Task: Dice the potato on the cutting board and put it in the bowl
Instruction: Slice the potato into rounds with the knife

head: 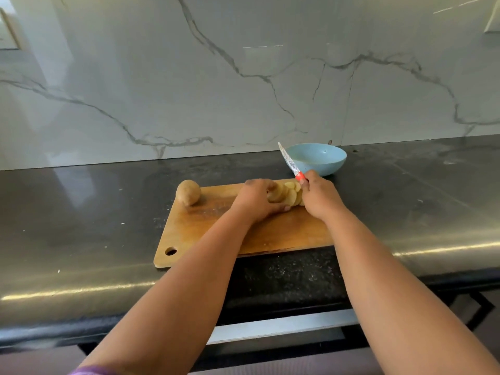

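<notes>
Right hand: the right hand (319, 197), right of centre in the frame, is wrapped round the red handle of the knife (290, 164); the blade is lifted off the board and points up and away, its tip in front of the bowl's left rim.
Left hand: the left hand (257, 198), at centre, is curled over the stack of potato slices (290, 194), fingers and thumb clamped on it from the left.
Potato: the sliced part fans out to the right between the two hands; a whole unpeeled piece (188, 195) stands apart at the board's upper-left corner.
Cutting board: the wooden cutting board (216, 234) lies on the dark counter (81, 212), its hanging hole at lower left.
Bowl: the blue bowl (318, 159) sits just beyond the board's upper-right corner; it looks empty, so nothing is transferred yet.
Doing it well: the rounds probably need squaring into a tidy stack before cross-cuts; keep the fingertips tucked behind the knuckles, bring the blade down vertically, and cut strips first, then turn them.
</notes>
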`<state>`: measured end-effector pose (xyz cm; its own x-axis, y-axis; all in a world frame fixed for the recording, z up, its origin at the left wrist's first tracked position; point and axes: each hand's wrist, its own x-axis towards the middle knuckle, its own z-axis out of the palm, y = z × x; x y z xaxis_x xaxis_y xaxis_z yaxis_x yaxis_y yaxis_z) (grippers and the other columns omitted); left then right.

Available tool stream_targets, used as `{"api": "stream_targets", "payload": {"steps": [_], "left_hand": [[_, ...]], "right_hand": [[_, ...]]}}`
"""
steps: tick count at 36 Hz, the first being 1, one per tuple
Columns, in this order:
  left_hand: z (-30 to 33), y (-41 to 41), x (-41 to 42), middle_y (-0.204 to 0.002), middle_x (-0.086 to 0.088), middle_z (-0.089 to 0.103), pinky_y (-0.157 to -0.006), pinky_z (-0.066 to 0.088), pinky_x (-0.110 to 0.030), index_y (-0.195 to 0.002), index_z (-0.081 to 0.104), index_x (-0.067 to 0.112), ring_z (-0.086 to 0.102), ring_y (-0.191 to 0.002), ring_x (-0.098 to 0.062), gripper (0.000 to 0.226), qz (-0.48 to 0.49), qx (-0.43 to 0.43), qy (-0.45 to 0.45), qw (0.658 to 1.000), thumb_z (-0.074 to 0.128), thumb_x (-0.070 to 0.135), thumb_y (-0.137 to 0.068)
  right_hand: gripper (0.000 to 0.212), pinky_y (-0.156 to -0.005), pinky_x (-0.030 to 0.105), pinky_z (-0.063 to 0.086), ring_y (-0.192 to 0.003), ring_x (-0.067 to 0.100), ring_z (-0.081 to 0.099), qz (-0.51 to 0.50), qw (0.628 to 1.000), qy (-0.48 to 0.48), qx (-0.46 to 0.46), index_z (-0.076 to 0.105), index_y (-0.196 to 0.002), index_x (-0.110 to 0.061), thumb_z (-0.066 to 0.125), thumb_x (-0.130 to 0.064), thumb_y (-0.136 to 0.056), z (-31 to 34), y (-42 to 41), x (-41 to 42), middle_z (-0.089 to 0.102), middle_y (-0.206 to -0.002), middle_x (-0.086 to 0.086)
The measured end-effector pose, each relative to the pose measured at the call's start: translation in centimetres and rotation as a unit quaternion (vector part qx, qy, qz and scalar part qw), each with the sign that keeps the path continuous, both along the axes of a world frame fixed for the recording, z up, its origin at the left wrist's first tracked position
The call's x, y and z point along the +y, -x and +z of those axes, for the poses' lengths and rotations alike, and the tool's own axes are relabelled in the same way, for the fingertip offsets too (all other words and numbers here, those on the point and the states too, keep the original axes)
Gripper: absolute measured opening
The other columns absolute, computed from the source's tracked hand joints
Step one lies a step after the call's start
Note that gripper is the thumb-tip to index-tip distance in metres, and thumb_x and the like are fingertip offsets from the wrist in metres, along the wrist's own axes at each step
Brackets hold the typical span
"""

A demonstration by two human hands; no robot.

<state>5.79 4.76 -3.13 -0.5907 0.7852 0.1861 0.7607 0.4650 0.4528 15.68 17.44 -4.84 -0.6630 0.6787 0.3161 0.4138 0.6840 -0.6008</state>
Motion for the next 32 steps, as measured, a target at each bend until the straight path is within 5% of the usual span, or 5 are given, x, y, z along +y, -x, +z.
{"api": "stream_targets", "payload": {"steps": [9,16,23,28,32], "left_hand": [[0.5,0.6,-1.9,-0.138,-0.001,0.055,-0.099,0.041,-0.031,-0.138,0.052,0.021,0.05,-0.127,-0.02,0.072,0.019,-0.043,-0.098,0.994,0.078,0.047,-0.077],[2.5,2.3,-4.0,-0.108,0.007,0.071,-0.078,0.036,-0.019,-0.069,0.073,0.002,0.06,-0.106,-0.004,0.022,0.053,-0.007,-0.21,0.976,0.068,0.019,-0.084],[2.5,6.2,-7.8,-0.146,0.001,0.043,-0.102,0.038,-0.042,-0.135,0.056,0.027,0.02,-0.14,-0.026,0.049,0.133,0.011,-0.089,0.987,0.057,0.023,-0.086],[1.7,8.0,-8.2,-0.142,-0.011,0.043,-0.1,0.039,-0.049,-0.138,0.045,0.015,0.032,-0.134,-0.034,0.08,0.329,0.014,0.037,0.944,0.058,0.068,-0.081],[0.2,9.1,-8.1,-0.129,-0.013,0.052,-0.097,0.046,-0.044,-0.134,0.049,0.01,0.047,-0.121,-0.033,0.066,0.345,-0.035,0.057,0.936,0.062,0.05,-0.084]], "right_hand": [[0.022,-0.05,0.022,0.026,-0.066,0.011,0.044,0.017,0.992,-0.103,0.077,0.047,-0.112,-0.011,0.032,-0.025,-0.105,0.6,0.9,-2.6,0.053,-0.082,0.0],[0.02,-0.05,0.014,0.037,-0.061,0.007,0.051,0.037,0.97,-0.072,0.231,0.054,-0.108,-0.01,0.039,-0.023,-0.104,0.3,2.5,-7.5,0.058,-0.076,-0.003],[0.021,-0.076,0.029,0.058,-0.085,0.009,0.069,-0.003,0.953,0.178,0.247,0.054,-0.107,-0.019,0.039,-0.033,-0.104,-0.6,3.3,-6.7,0.07,-0.1,0.0],[0.025,-0.069,0.017,0.054,-0.082,0.005,0.069,0.006,0.954,0.151,0.259,0.054,-0.11,-0.017,0.036,-0.034,-0.104,-0.2,2.9,-7.1,0.071,-0.094,-0.004],[0.025,-0.071,0.019,0.055,-0.083,0.006,0.069,0.002,0.959,0.124,0.256,0.054,-0.108,-0.018,0.036,-0.035,-0.104,-0.1,2.7,-7.1,0.071,-0.092,-0.005]]}}
